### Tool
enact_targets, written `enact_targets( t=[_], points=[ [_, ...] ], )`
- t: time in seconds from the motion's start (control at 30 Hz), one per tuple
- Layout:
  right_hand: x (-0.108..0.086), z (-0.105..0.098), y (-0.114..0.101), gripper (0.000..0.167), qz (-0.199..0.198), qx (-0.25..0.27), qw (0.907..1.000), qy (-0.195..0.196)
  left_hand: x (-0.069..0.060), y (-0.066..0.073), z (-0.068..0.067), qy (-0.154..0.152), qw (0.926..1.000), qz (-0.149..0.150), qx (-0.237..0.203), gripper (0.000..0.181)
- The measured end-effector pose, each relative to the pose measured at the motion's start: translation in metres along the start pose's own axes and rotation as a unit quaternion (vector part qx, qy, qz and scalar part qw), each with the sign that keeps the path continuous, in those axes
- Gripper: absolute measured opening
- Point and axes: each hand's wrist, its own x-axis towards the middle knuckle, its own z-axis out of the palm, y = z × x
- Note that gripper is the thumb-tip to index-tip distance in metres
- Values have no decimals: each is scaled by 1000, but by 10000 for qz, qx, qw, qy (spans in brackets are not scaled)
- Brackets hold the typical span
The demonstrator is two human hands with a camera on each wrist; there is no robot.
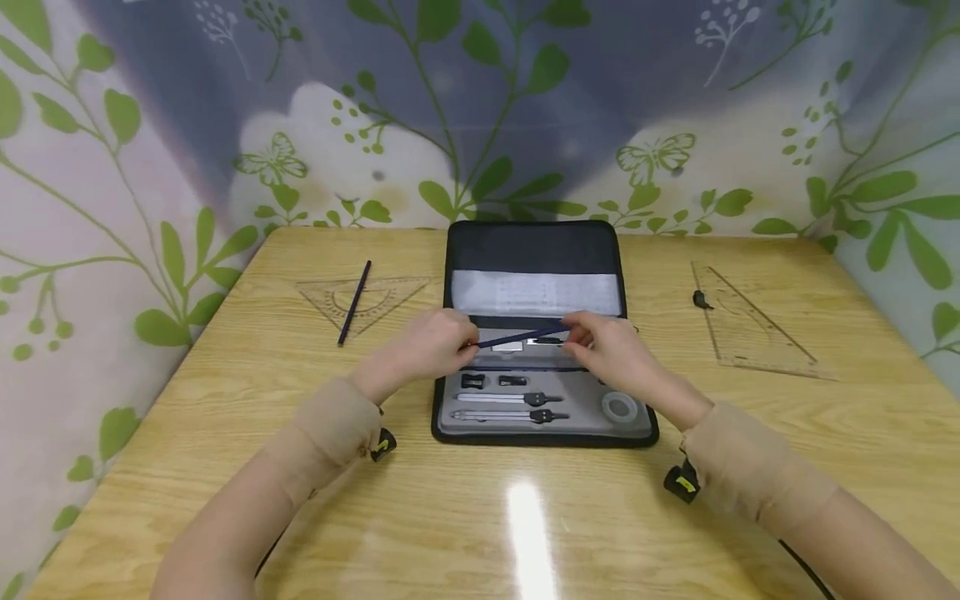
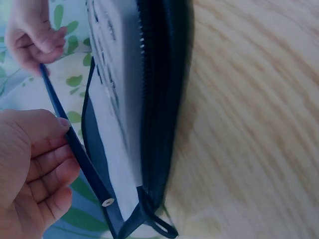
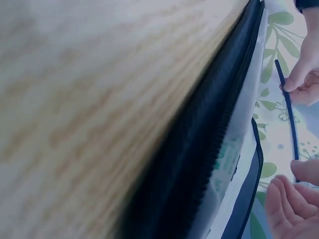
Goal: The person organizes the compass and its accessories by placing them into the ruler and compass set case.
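Observation:
A dark blue pencil is held above the open drawing-set case, slanting slightly up to the right. My left hand pinches it toward one end; in the left wrist view that thumb lies on the pencil and its flat end sticks out past the left hand. The other end is pinched by my right hand. Below, the grey tray holds two compasses, a small sharpener, a small dark piece and a round clear-wrapped item.
To the left, another dark pencil lies across a clear protractor triangle. A clear set square is at the right, with a small black object on its edge. Behind the wooden table hangs a leaf-patterned cloth.

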Motion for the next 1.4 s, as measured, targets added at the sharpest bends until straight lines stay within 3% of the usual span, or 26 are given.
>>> enact_targets(
  t=[0.2,0.53,0.87,1.4],
  points=[
    [0,-1,2,21,-355,-275,9987,220,5,1,8,46,9997,193,132,15],
    [-1,0,15,11,-778,-975,9918,-280,12,6,20,-11,9987,429,285,12],
    [-1,1,21,11,-991,-1537,9810,-641,11,7,22,-415,9989,228,13,9],
    [-2,2,30,6,-1267,-2145,9653,-788,2,0,24,-535,9986,38,2,10]
  ],
)
